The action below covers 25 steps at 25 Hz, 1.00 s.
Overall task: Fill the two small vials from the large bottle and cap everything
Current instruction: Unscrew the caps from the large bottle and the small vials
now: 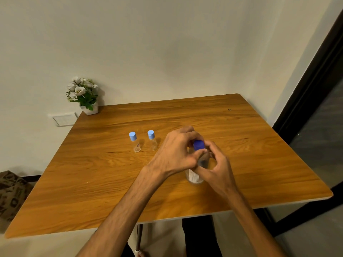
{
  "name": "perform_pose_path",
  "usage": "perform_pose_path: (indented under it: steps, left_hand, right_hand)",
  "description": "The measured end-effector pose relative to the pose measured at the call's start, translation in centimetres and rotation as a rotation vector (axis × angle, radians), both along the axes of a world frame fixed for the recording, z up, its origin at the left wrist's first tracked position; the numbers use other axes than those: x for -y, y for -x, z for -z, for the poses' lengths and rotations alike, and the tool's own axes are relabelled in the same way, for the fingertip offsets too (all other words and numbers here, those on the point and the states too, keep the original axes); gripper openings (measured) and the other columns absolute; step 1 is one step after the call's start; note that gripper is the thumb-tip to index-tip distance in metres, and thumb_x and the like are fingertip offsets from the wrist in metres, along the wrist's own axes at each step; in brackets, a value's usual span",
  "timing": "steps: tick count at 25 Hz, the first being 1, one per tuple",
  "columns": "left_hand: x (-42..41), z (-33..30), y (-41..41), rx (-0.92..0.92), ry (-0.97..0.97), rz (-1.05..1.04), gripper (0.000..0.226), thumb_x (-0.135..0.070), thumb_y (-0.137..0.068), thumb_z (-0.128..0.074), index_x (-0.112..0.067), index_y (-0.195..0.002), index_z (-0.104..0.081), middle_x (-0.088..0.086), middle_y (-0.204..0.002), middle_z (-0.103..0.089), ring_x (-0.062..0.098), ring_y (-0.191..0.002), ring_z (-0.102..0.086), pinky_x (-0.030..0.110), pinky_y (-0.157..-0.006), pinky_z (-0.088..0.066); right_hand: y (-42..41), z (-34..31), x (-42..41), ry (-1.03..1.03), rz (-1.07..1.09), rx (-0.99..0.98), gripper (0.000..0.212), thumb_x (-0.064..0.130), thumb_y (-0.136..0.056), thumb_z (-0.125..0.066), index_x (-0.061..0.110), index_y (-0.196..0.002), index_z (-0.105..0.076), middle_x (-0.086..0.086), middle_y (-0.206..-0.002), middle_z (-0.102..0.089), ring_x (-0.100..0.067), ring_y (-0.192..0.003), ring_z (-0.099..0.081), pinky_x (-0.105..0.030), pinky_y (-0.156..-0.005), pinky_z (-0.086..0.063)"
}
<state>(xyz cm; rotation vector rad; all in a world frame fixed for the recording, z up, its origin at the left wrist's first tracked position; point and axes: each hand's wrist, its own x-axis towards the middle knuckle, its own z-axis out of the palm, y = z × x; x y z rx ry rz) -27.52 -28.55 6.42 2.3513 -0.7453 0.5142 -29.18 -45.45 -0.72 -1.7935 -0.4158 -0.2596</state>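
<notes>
The large clear bottle (194,177) stands upright on the wooden table (111,173), right of centre, with a dark blue cap (198,144) on top. My left hand (176,153) has its fingers closed around that cap. My right hand (217,164) is wrapped around the bottle's body just below the neck, hiding most of it. To the left stand two small clear vials, the left vial (135,142) and the right vial (152,140), both upright with light blue caps on. They look empty, though this is hard to tell.
A white pot of artificial white flowers (83,95) stands at the table's far left corner against the wall. A dark door frame (306,108) runs along the right. A patterned bag (11,193) sits on the floor at the left.
</notes>
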Motion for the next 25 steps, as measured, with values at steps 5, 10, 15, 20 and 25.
perform_pose_path:
  steps: [5,10,15,20,25]
  left_hand:
    - [1.0,-0.1,0.3,0.111,0.018,-0.099,0.025,-0.038,-0.086,-0.077,-0.013,-0.086,-0.070,-0.004,-0.076,-0.067,0.012,-0.066,-0.060,0.034,-0.060,-0.054]
    - [1.6,-0.5,0.1,0.163,0.042,-0.110,0.025,-0.038,-0.095,-0.071,-0.013,-0.091,-0.076,-0.003,-0.080,-0.072,0.006,-0.068,-0.059,0.021,-0.062,-0.049]
    - [1.5,-0.3,-0.3,0.127,0.025,-0.155,0.032,-0.042,-0.095,-0.070,-0.014,-0.081,-0.075,-0.003,-0.074,-0.070,0.011,-0.065,-0.061,0.028,-0.061,-0.051]
    - [1.2,0.2,-1.6,-0.089,0.599,-0.234,0.025,-0.040,-0.092,-0.077,-0.016,-0.095,-0.079,-0.005,-0.085,-0.077,0.014,-0.076,-0.071,0.031,-0.067,-0.060]
    - [0.0,4.8,-5.4,-0.298,0.690,-0.350,0.035,-0.026,-0.075,-0.093,-0.019,-0.103,-0.072,-0.004,-0.102,-0.077,0.013,-0.088,-0.074,0.026,-0.074,-0.062]
  right_hand:
    - [0.0,0.7,0.9,-0.009,-0.045,-0.052,0.063,0.023,-0.077,-0.093,0.023,-0.133,-0.062,0.006,-0.120,-0.073,-0.019,-0.117,-0.068,-0.052,-0.095,-0.059]
    - [-0.3,0.2,-0.1,0.005,0.207,0.165,0.067,0.028,-0.066,-0.096,0.019,-0.126,-0.066,0.009,-0.114,-0.074,-0.017,-0.105,-0.070,-0.044,-0.085,-0.059]
    - [0.1,0.1,-1.1,0.211,0.474,0.354,0.067,0.026,-0.061,-0.096,0.014,-0.122,-0.074,0.011,-0.099,-0.066,-0.017,-0.090,-0.063,-0.033,-0.072,-0.054]
    - [-0.1,0.2,-0.2,0.206,0.526,0.276,0.076,0.034,-0.063,-0.097,0.020,-0.133,-0.070,-0.003,-0.111,-0.072,-0.013,-0.100,-0.063,-0.030,-0.077,-0.057]
    - [-0.9,-0.3,1.3,0.147,0.528,0.189,0.074,0.038,-0.065,-0.096,0.024,-0.132,-0.068,0.006,-0.116,-0.067,-0.006,-0.099,-0.060,-0.027,-0.077,-0.057]
